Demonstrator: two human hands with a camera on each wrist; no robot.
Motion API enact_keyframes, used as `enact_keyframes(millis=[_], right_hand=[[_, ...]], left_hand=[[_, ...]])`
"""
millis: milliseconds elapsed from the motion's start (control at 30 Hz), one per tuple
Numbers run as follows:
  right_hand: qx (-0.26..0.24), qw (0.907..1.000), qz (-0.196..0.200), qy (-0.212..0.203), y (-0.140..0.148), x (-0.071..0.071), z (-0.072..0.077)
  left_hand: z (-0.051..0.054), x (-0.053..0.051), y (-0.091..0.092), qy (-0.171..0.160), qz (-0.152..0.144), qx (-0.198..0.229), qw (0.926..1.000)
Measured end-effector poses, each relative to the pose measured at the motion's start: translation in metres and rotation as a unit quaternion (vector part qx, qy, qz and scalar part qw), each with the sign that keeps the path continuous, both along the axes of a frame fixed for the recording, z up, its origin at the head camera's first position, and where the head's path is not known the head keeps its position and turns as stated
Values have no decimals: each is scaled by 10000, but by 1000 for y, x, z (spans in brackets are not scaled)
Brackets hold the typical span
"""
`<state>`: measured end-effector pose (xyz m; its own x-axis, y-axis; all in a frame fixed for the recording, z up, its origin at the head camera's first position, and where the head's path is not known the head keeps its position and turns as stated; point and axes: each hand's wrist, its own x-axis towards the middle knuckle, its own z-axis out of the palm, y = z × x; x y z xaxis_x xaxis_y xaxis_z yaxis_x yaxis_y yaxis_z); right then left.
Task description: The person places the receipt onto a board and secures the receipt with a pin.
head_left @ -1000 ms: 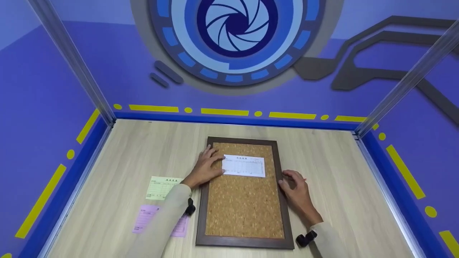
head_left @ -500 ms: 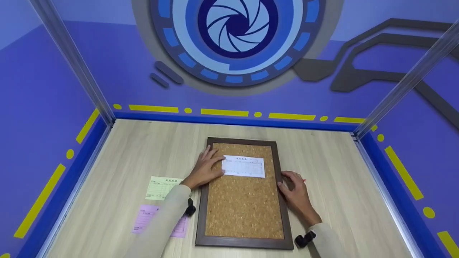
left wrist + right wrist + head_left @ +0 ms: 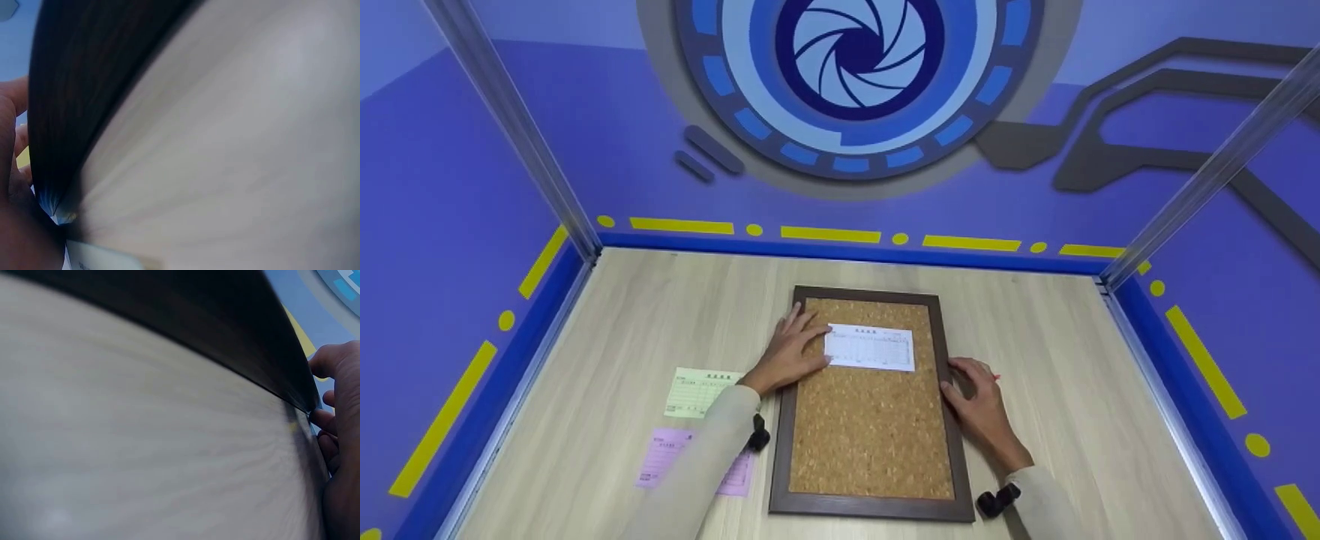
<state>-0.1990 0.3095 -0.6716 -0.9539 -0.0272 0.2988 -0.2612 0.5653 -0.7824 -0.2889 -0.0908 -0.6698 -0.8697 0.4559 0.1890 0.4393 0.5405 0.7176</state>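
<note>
While the left hand (image 3: 789,356) has fingers spread, thumb and fingertip touching the white slip (image 3: 870,348) just right of them on the corkboard (image 3: 870,435), the right hand (image 3: 979,401) touches its right edge, fingers bent, whether gripping I cannot tell; behind the left hand lie a green slip (image 3: 694,391) and a purple slip (image 3: 662,454)

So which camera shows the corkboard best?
The head view: it shows nearly the whole corkboard, dark frame included, though the left hand covers a bit. Both wrist views show only part of that frame, close up.
</note>
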Motion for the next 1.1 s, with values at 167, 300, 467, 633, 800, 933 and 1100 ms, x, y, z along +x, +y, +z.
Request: enact_keyframes(millis=[167, 300, 467, 633, 800, 933, 1100], right_hand=[[27, 9999, 45, 155, 1, -1, -1], [81, 9994, 105, 314, 1, -1, -2], [211, 9989, 119, 393, 0, -3, -3], [308, 9980, 108, 533, 0, -3, -2], [434, 9967, -7, 679, 4, -3, 0], [474, 9941, -69, 975, 10, -5, 3], [580, 9866, -175, 1513, 20, -8, 5]], left_hand=[[1, 0, 0, -2, 12, -23, 10000], [-1, 0, 0, 85, 20, -14, 10000], [-1, 0, 0, 129, -4, -22, 9999], [4, 2, 1, 82, -7, -96, 9999], [9, 5, 2, 129, 2, -88, 9999], [13, 6, 3, 123, 31, -226, 9997], [18, 8, 2, 67, 51, -429, 9990]])
